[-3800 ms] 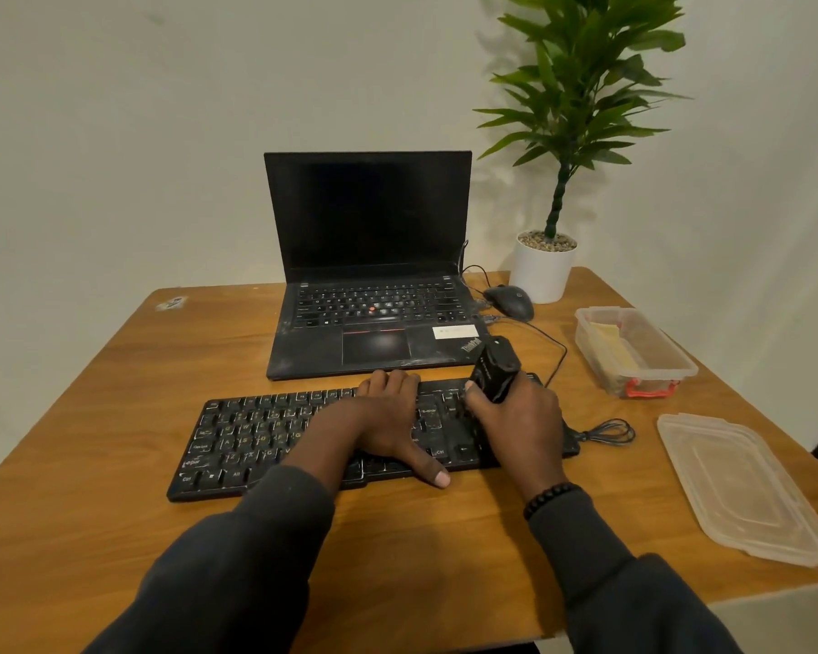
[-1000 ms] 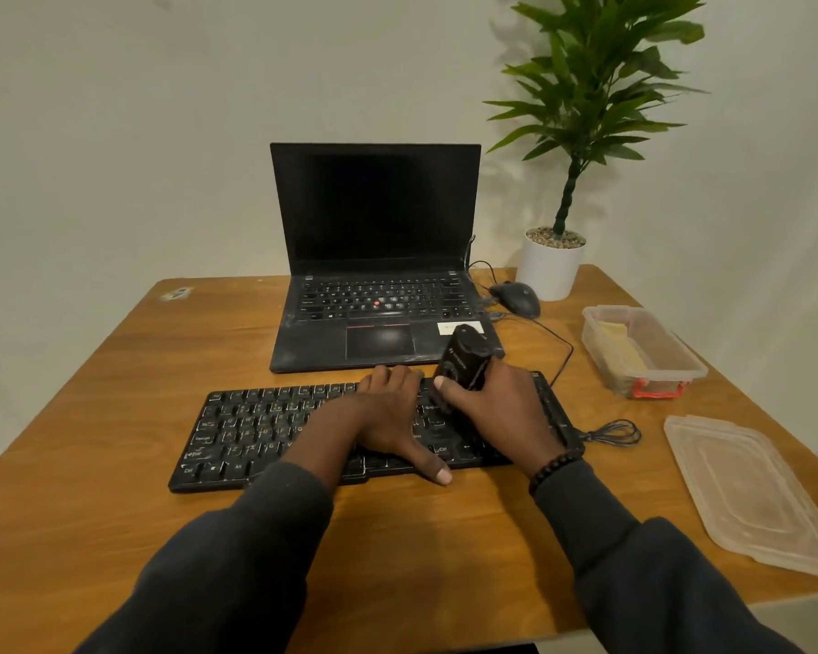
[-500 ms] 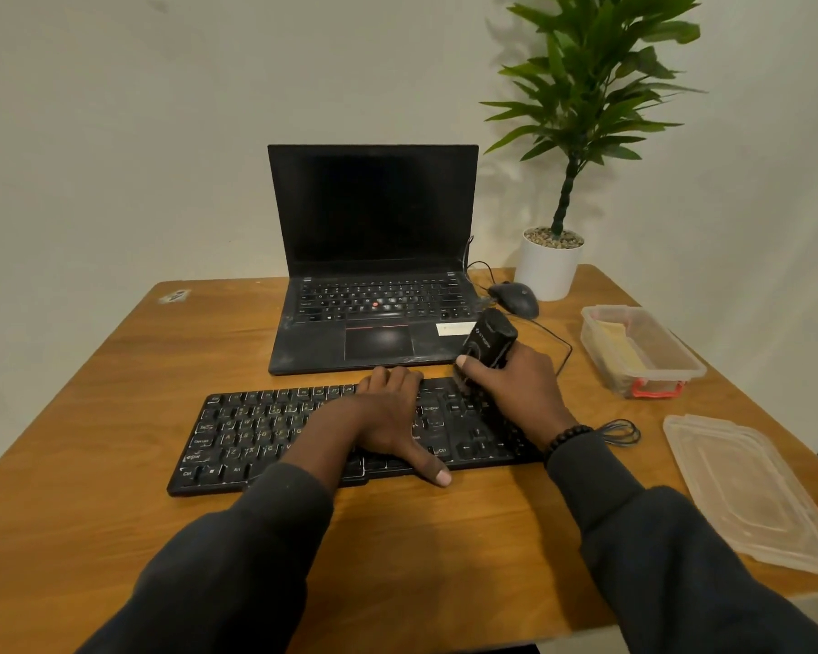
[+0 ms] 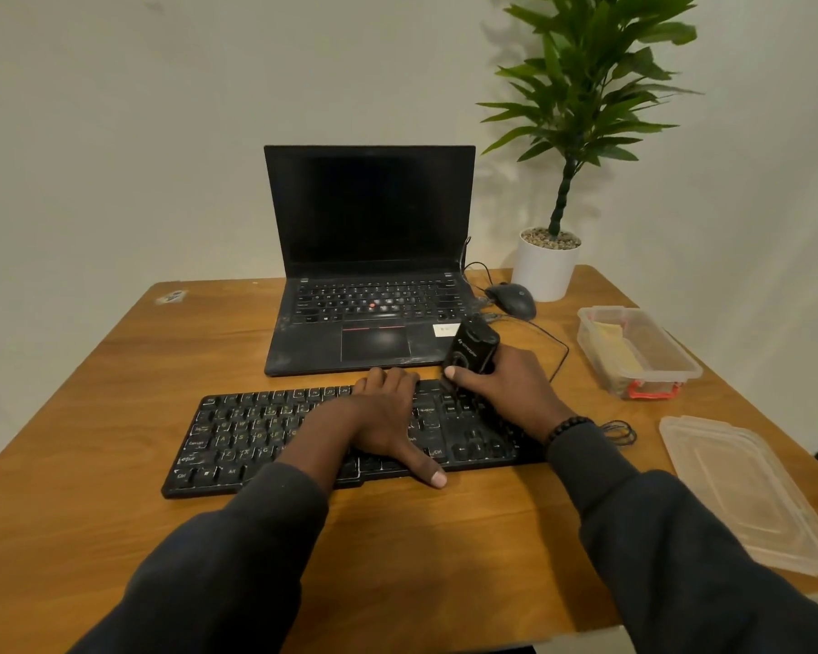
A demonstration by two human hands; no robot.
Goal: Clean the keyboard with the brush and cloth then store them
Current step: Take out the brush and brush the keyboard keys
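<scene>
Brushing the keyboard (image 4: 265,436): right hand (image 4: 511,389) grips the brush (image 4: 474,347), left hand (image 4: 388,417) lies flat; wiping and putting away come later

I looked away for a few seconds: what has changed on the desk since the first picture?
The right hand, gripping the brush throughout, moved it from the keyboard's right-hand keys up to its far edge. The left hand stayed flat on the keys.

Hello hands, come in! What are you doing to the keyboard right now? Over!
Left hand flat on the keyboard, steadying it. Right hand grips the black brush at the keyboard's right end. Nothing in the way. Over.
</scene>
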